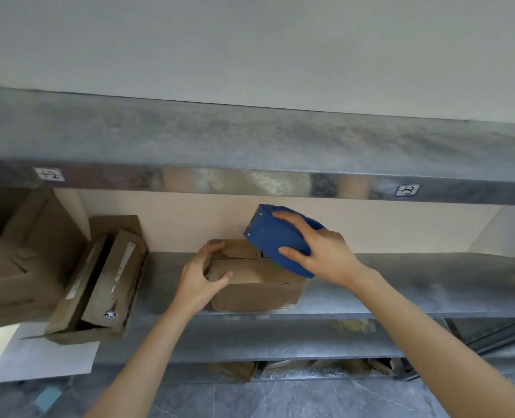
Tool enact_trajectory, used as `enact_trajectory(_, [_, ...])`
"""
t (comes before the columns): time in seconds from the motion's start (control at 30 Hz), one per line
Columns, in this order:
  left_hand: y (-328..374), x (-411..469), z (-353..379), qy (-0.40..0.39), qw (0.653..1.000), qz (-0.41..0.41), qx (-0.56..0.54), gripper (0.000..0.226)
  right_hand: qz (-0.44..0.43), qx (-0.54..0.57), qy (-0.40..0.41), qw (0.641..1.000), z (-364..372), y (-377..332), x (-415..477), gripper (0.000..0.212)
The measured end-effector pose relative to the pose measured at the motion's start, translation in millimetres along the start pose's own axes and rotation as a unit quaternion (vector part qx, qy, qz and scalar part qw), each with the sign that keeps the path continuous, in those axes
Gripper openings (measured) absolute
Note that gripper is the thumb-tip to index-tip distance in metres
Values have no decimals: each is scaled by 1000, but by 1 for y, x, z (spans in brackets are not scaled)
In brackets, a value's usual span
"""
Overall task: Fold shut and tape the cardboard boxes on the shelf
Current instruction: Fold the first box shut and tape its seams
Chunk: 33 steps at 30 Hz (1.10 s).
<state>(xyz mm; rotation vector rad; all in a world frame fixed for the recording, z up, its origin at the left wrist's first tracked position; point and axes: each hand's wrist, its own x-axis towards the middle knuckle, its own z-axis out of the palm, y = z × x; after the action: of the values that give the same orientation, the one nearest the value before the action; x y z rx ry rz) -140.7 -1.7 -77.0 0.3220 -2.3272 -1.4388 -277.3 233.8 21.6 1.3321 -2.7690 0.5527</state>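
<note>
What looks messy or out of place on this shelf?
The long box left of centre sits askew, its flaps gaping, and its near corner seems to jut over the shelf edge. A white sheet of paper hangs out beneath it.

Matt brown cardboard box (250, 285), glossy blue plastic tape dispenser (275, 239), dull mottled metal shelf (431, 285)
</note>
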Motion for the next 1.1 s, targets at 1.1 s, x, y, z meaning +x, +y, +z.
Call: enact_trajectory(1.1, [40,34,-48,-97,991,-72,-54,43,-119,-4,-7,993,1,-41,17,63])
